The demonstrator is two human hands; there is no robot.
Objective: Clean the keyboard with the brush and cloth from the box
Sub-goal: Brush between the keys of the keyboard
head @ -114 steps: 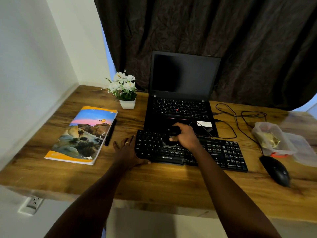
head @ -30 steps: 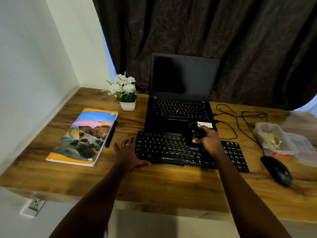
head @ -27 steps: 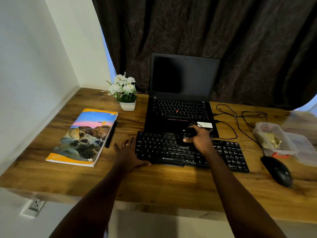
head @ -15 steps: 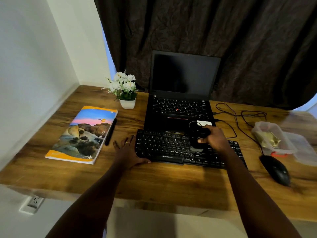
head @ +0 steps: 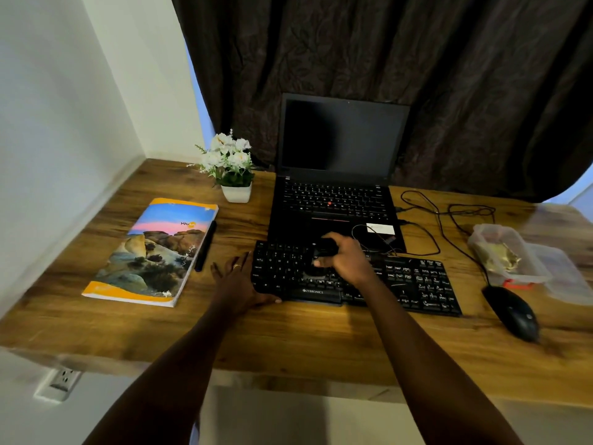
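The right hand (head: 348, 261), curled round the brush (head: 324, 250), had swept left across the Zebronics keyboard (head: 417, 284). Flat-fingered, the left hand (head: 239, 281) braced its left end. Mid-brushing; more strokes seemed due.

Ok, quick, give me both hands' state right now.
Left hand: open, fingers straight, resting against the keyboard at its left edge.
Right hand: holds the brush on the keys.

A home desk nook: laptop (head: 337, 187), potted flowers (head: 231, 165), dark curtain (head: 417, 59), wall socket (head: 61, 380)
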